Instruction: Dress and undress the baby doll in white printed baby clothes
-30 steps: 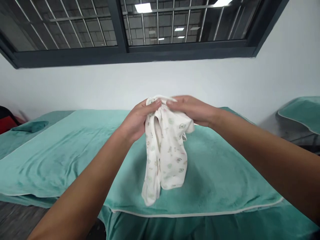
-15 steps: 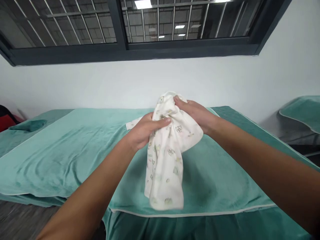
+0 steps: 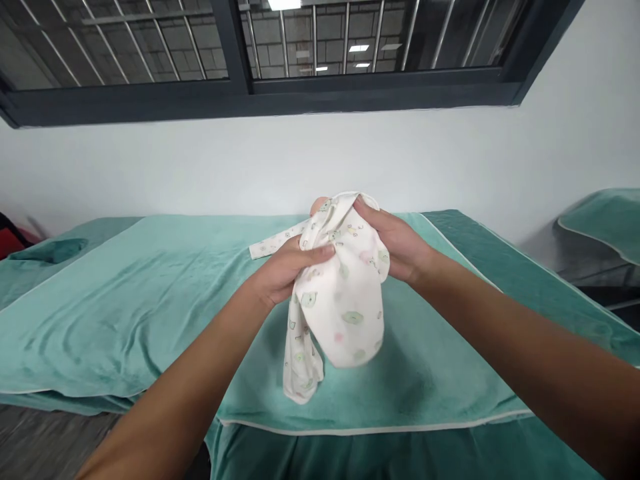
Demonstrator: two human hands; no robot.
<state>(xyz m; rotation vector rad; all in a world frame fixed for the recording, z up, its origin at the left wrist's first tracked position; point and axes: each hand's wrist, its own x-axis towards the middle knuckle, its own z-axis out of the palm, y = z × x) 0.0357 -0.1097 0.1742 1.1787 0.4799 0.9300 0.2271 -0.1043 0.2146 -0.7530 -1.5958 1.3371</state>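
A white baby garment (image 3: 345,313), printed with small green and pink figures, hangs bunched between my two hands above the bed. My left hand (image 3: 287,267) grips its left side, thumb lying across the front. On the upper right, my right hand (image 3: 395,241) pinches the garment's edge, its thumb near the top. One narrow leg or sleeve dangles at the lower left. Behind my left hand a white printed sleeve-like strip (image 3: 275,245) points left; I cannot tell whether it belongs to the same garment. A rounded skin-coloured thing (image 3: 319,205) shows partly behind the cloth.
Below my hands is a bed with a light green cover (image 3: 150,300) edged in white piping. A white wall (image 3: 200,167) and a dark-framed barred window (image 3: 370,93) rise behind it. Another green cover (image 3: 605,223) hangs at the right; a red and black item (image 3: 10,240) is far left.
The garment has been gathered up and its hanging part sits higher, with the narrow piece now separate at the left. The skin-coloured thing has come into view, and more of the strip shows.
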